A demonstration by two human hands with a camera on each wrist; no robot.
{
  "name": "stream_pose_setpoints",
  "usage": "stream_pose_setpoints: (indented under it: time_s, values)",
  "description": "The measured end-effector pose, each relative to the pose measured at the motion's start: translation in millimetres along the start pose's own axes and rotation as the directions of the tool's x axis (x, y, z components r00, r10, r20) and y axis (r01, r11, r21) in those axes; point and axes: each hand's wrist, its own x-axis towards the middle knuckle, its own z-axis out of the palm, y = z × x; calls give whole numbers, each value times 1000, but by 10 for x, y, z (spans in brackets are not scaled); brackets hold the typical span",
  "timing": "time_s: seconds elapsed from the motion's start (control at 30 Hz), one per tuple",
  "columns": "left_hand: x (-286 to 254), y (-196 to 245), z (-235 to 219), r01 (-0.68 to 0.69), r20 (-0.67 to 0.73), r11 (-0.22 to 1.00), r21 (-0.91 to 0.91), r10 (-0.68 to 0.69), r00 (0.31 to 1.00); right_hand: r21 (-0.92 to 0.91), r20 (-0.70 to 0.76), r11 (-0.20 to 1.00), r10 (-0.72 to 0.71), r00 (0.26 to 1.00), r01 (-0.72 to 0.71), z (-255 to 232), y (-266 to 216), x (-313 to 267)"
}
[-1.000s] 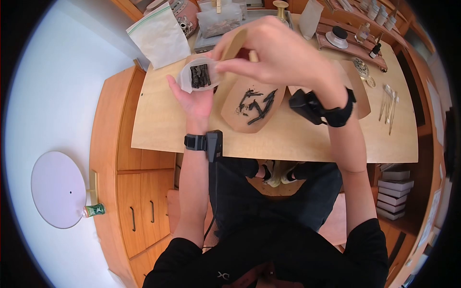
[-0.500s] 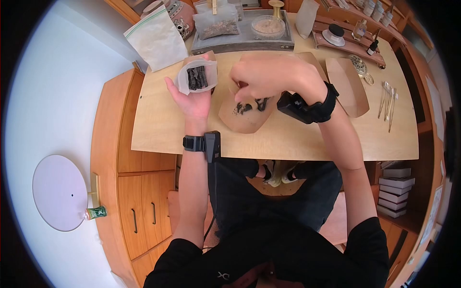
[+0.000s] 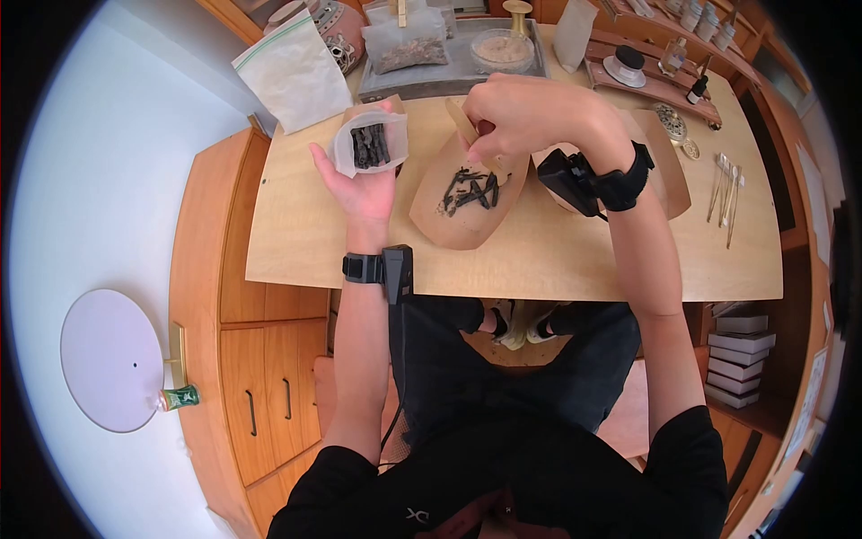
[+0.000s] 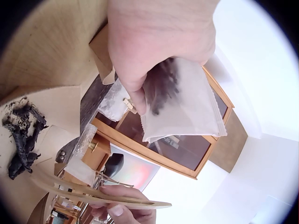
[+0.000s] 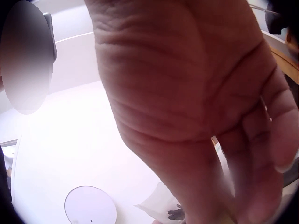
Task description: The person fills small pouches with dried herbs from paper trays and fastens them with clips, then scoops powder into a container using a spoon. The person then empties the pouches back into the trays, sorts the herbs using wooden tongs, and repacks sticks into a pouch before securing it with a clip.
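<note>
My left hand (image 3: 366,193) holds a translucent white pouch (image 3: 395,144) with its mouth open toward me. Inside lie several dark, stick-like pieces (image 3: 369,146); through the pouch wall they look blurred in the left wrist view. My right hand (image 3: 530,117) pinches a pair of wooden tongs (image 4: 88,193), whose tips point down at a brown paper tray (image 3: 449,235). More dark, shrivelled sticks (image 3: 476,190) and some crumbs lie in that tray. From the right wrist, the palm and curled fingers fill most of the picture and hide the tongs.
A second paper tray (image 3: 664,180) is partly behind my right wrist. Thin metal tools (image 3: 725,193) lie at the right. A grey tray (image 3: 422,88) with a filled bag and round dish stands behind. A zip bag (image 3: 292,76) leans at back left, small bottles (image 3: 696,88) back right.
My right hand moved from beside the pouch to over the paper tray, then lifted slightly and shifted right, uncovering the dark sticks. The left hand with its pouch has hardly moved.
</note>
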Motion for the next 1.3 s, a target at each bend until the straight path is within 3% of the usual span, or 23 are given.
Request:
stream_pose_setpoints:
  time_s: [0.07, 0.2, 0.4, 0.5, 0.6, 0.7, 0.77, 0.8, 0.87, 0.9, 0.97, 1.0, 1.07, 1.13, 1.2, 1.27, 1.3]
  values:
    - [-4, 2, 26, 13, 43, 999, -44, -11, 999, 29, 38, 998, 47, 998, -48, 17, 28, 21]
    - [-16, -9, 78, -8, -35, 999, 40, 9, 999, 25, 56, 998, 64, 996, -66, 49, 78, 87]
    - [-7, 2, 38, -11, -20, 999, 34, 12, 1000, 143, 13, 990, -20, 1000, 17, -46, 58, 35]
    - [-9, 6, 35, -3, -10, 1000, 19, 3, 1000, 176, -54, 984, 34, 998, -24, -121, 2, -38]
    - [-12, 4, 52, -7, -13, 1000, 27, 7, 1000, 56, -164, 998, -10, 986, 20, -195, 7, -94]
    - [-13, 2, 56, -17, -15, 999, 48, 17, 1000, 130, -199, 987, -63, 978, 90, -250, 38, -161]
    - [-9, 8, 48, -20, -12, 998, 58, 21, 1000, 217, -361, 957, -107, 927, 195, -270, 4, -192]
    - [-6, 9, 36, -16, -7, 999, 44, 16, 1000, 217, -361, 956, -108, 926, 196, -345, -15, -239]
    - [2, 5, 13, -10, -2, 999, 30, 10, 1000, 174, -200, 985, 38, 979, -3, -629, -235, -376]
    - [6, 3, 1, -13, -18, 999, 37, 14, 1000, 173, -200, 985, 38, 979, -3, -604, -216, -379]
    - [17, 6, -42, -17, -34, 999, 43, 18, 999, 181, -478, 935, -188, 858, 306, -501, -151, -371]
    - [27, 16, -76, 16, 26, 1000, -25, -15, 1000, 180, -478, 935, -189, 858, 306, -476, -126, -341]
    - [46, 28, -163, 51, 87, 995, -91, -43, 995, 154, -572, 886, -281, 771, 437, -438, -80, -264]
    - [55, 32, -208, 179, 316, 928, -328, -71, 946, 134, -593, 885, -289, 751, 446, -376, -94, -207]
    - [50, 31, -212, 158, 290, 941, -300, -68, 955, 113, -615, 884, -296, 730, 454, -298, -133, -132]
    - [41, 22, -171, 140, 264, 953, -270, -66, 962, -152, -638, 927, -357, 683, 342, -188, -217, -55]
    - [35, 13, -142, 38, 96, 987, -153, -24, 995, -152, -639, 928, -355, 683, 341, -128, -269, -17]
